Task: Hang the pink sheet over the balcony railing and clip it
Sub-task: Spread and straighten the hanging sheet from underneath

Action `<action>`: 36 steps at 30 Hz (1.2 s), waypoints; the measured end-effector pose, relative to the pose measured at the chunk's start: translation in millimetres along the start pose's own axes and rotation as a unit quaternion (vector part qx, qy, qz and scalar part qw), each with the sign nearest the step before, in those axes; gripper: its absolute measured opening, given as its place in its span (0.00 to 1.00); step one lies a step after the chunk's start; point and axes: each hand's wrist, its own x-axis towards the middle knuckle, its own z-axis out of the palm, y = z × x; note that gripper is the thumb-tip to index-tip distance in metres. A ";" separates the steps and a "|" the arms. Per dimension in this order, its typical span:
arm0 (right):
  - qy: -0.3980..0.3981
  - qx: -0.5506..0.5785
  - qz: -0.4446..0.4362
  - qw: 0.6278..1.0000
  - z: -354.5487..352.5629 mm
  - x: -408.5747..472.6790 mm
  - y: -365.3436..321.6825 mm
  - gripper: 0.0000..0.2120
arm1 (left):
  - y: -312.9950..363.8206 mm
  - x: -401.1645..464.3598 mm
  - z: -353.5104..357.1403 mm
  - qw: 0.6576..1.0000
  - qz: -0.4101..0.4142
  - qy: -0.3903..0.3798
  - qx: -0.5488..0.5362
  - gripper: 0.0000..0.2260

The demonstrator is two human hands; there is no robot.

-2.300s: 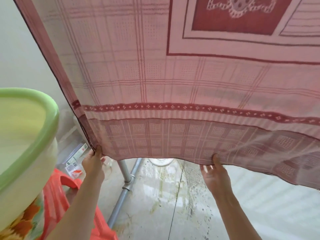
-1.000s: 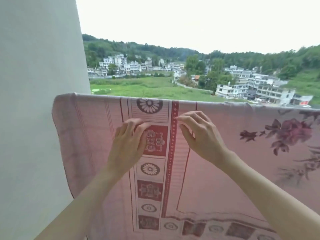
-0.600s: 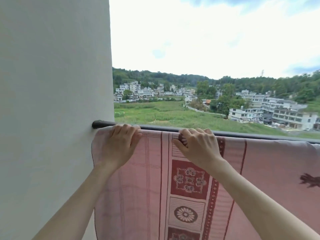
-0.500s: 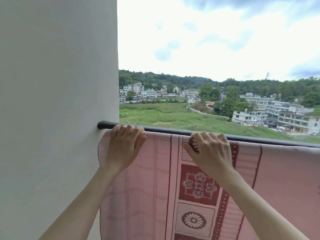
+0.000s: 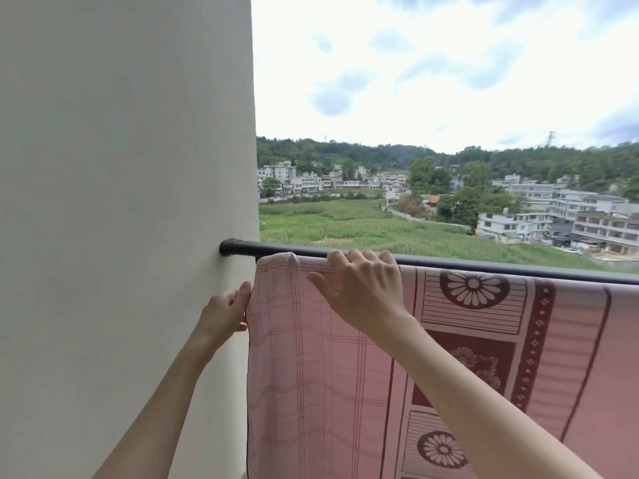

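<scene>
Since half a second ago, both hands have shifted right along the balcony railing (image 5: 484,266), and my left hand (image 5: 226,314) has dropped off the top fold to the sheet's side edge.

Head view: the pink sheet (image 5: 345,392) hangs over the dark railing, which runs from the pale wall (image 5: 121,202) at 9 o'clock out past 3 o'clock. Its near corner sits just short of the wall bracket, leaving a bare stretch of rail between them. My right hand (image 5: 363,292) lies at centre frame, fingers curled over the rail's top and thumb pressed to the cloth, its grip closed on the fold. My left hand, lower at about 8 o'clock, pinches the sheet's vertical hem between thumb and fingers. Both forearms rise from the frame's bottom edge, the right crossing in front of the patterned panel.

By my reading, the draping step is nearly finished and I am squaring the left edge. Next comes clipping, which calls for one hand to pin the fold while the other fetches a clip; none is visible here. Beyond the rail lie fields, houses and wooded hills.
</scene>
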 end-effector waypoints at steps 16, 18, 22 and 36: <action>0.091 -0.018 0.017 0.996 16.7 -0.3 0.7 0.22 | 37.5 12.3 -27.2 0.847 -0.141 -0.049 -0.511 0.08; 0.092 -0.021 0.013 0.995 16.2 -1.1 2.2 0.22 | 36.6 16.5 -28.7 0.815 -0.156 -0.078 -0.553 0.07; 0.087 -0.025 0.004 0.996 17.0 -1.4 3.6 0.21 | 41.8 23.4 -37.6 0.806 -0.097 -0.005 -0.584 0.09; 0.027 0.000 -0.010 1.000 5.5 -3.2 3.2 0.24 | 45.6 11.0 -18.2 0.969 0.060 0.126 -0.204 0.06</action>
